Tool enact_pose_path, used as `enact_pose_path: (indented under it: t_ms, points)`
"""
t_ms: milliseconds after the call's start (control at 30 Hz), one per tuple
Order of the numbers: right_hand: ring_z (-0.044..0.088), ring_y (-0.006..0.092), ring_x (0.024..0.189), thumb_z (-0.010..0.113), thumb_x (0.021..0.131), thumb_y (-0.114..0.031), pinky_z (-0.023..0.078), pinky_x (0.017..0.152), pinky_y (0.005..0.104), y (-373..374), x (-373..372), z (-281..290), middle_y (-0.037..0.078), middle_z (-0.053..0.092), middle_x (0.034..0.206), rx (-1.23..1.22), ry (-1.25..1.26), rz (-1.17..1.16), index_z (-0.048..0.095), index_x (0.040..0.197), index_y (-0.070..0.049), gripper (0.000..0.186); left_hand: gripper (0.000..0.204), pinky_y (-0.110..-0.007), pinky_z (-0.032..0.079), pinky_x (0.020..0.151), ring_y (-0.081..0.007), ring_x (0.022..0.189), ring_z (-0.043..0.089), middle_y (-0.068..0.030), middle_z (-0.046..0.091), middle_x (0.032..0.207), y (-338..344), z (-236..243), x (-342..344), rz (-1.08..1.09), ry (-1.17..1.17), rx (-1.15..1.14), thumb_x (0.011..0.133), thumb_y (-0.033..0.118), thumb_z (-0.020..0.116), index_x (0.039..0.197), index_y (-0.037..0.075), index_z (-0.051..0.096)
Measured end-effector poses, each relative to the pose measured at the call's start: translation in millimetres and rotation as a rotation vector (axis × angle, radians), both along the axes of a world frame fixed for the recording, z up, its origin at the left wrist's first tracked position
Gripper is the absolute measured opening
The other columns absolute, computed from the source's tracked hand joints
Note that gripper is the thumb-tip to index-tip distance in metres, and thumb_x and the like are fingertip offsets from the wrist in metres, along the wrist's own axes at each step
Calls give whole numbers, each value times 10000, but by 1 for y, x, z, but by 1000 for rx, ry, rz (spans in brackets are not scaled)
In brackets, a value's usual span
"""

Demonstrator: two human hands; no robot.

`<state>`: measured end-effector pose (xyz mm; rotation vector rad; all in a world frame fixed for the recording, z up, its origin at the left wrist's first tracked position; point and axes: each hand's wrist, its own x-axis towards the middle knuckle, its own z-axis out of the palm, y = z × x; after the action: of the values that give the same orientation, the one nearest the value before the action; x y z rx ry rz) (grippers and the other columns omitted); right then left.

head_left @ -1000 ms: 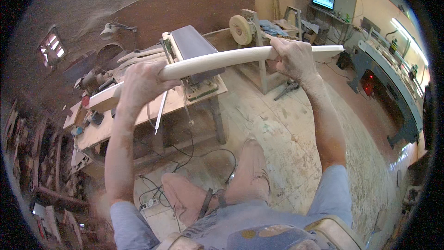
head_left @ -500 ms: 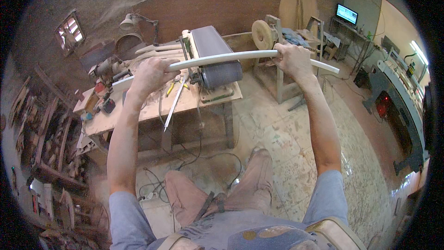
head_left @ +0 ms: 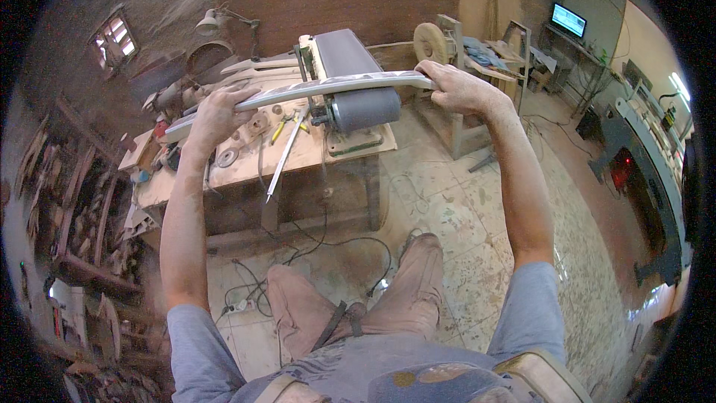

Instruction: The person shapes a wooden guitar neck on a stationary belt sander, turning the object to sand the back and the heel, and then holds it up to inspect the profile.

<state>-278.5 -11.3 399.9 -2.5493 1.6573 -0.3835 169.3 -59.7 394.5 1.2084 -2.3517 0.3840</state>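
Observation:
A long, pale, slightly curved strip of wood [head_left: 313,89] spans across in front of me, on or just over the belt sander [head_left: 344,52] with its grey belt and front roller [head_left: 367,110]; I cannot tell whether it touches the belt. My left hand [head_left: 221,116] grips the strip toward its left part. My right hand [head_left: 456,89] is closed round its right end, right of the roller. Below the strip, a long white metal rod [head_left: 287,155] and yellow pliers [head_left: 281,127] lie on the cluttered workbench [head_left: 171,190].
Right of the sander stands a wooden frame [head_left: 455,142] with a round pale disc [head_left: 429,42]. A large grey machine [head_left: 652,194] is at the far right, a monitor [head_left: 568,21] behind it. Loose cables [head_left: 321,248] lie near my legs. Wood offcuts [head_left: 67,201] crowd the left wall.
Both hands and the strip have shifted up and to the left in view, so the strip's right end now sits at my right hand instead of reaching beyond it.

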Motion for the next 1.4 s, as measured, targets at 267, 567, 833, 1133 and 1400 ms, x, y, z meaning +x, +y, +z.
enact_pose_path:
  t_ms: [267,567,833,1133,1400]
  points:
    - [545,430,1160,573,820,-59,458,1016,499,-17,11,-17,205,523,1343,-119,97,37,418,1351,-34,554,446,-431,509,944,-347,1045,656,-157,702,1101,0,-2,16,16,87,29,766,109,731,1209,63,711]
    - [583,352,981,544,894,-28,538,895,442,-17,25,-52,172,520,1143,-767,284,-21,439,1282,2,403,522,-403,498,959,-333,1095,637,-154,699,1108,0,-9,25,-14,55,-242,695,75,729,1215,38,699]
    - [593,431,1067,617,830,-39,516,949,494,-17,14,-19,177,539,1231,-260,184,105,442,1273,-31,476,533,-374,542,918,-300,970,728,-209,741,1034,3,5,31,25,226,318,657,62,720,1189,28,728]
    - [553,351,962,556,888,-51,501,878,439,-28,25,-55,157,514,1227,-838,240,11,429,1255,-31,389,549,-407,524,937,-353,1062,666,-158,704,1121,1,-7,37,-13,72,-202,627,94,777,1165,24,692]
    - [573,375,1172,546,830,45,503,972,466,-26,-1,-43,202,575,1252,-564,73,90,472,1290,-43,474,450,-373,531,897,-305,958,708,-178,735,1030,19,-2,31,-120,46,-35,773,248,792,1163,33,729]
